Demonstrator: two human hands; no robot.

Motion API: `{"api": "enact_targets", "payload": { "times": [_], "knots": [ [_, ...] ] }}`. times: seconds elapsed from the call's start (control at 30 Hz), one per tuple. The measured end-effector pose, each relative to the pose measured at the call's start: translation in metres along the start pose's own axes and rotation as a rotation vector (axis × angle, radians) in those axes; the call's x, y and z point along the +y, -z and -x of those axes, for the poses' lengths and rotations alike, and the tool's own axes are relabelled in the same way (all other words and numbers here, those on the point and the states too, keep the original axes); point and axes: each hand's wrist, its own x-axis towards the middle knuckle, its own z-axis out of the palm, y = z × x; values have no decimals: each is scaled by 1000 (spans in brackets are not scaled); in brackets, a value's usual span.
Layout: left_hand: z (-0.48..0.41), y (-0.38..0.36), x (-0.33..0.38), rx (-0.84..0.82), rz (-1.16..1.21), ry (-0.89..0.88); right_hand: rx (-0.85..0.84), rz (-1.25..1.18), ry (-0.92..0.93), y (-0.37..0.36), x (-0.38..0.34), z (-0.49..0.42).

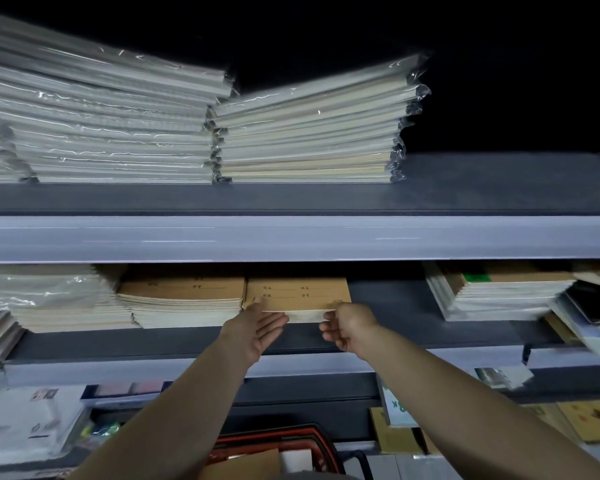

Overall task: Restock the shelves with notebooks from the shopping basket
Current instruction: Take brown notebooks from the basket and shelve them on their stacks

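Notebooks, one kraft notebook stack [297,292]: lying flat at the centre of the middle shelf [395,306], held between both hands.

Left to right on that shelf:
- wrapped stack [49,296], far left
- second kraft stack [181,292], just beside the held one
- left hand [257,327]: fingers straight, palm against the stack's left front corner, thumb on the cover
- right hand [349,327]: fingers curled at the right front corner, thumb on top, pinching it
- mixed stack [499,292], well apart

Shopping basket [291,441]: red rim, bottom centre, between the forearms.
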Motion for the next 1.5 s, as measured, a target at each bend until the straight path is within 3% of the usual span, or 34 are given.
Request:
{"api": "enact_targets", "payload": {
  "times": [0.43,0.87,1.1,1.5],
  "knots": [
    [1,2,11,-37,-106,39,-12,-29,-40,-4,-5,2],
    [34,33,9,-303,-199,7,-145,-205,99,-20,16,48],
    [59,55,16,-417,-98,-15,-200,-262,197,-38,29,81],
    [103,99,-4,-434,-115,-39,-227,-173,243,-44,71,134]
  ]
}}
